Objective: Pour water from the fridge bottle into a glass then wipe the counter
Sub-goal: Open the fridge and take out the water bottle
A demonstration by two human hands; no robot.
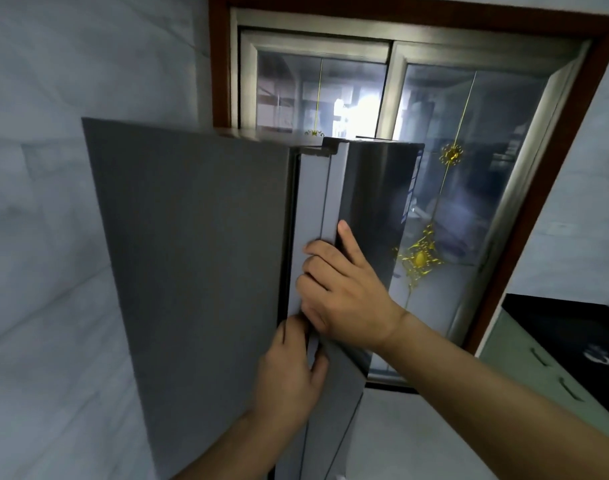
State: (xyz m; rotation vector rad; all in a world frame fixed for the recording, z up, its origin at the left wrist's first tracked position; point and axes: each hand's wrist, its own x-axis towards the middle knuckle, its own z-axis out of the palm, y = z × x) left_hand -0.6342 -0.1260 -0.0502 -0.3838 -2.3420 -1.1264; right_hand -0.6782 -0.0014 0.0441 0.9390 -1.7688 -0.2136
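Left hand (289, 372) and right hand (348, 292) grip fridge door (368, 188); blue sticker (411, 188) illegible

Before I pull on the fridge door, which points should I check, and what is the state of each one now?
1. Grip of the right hand on the fridge door edge: ok, its fingers curl round it.
2. Grip of the left hand lower on the same edge: ok.
3. Door open enough to reach inside: not ok, only a narrow gap shows.
4. The bottle inside: cannot tell, the interior is hidden.
5. A glass ready on the counter: cannot tell, only a corner of it shows.
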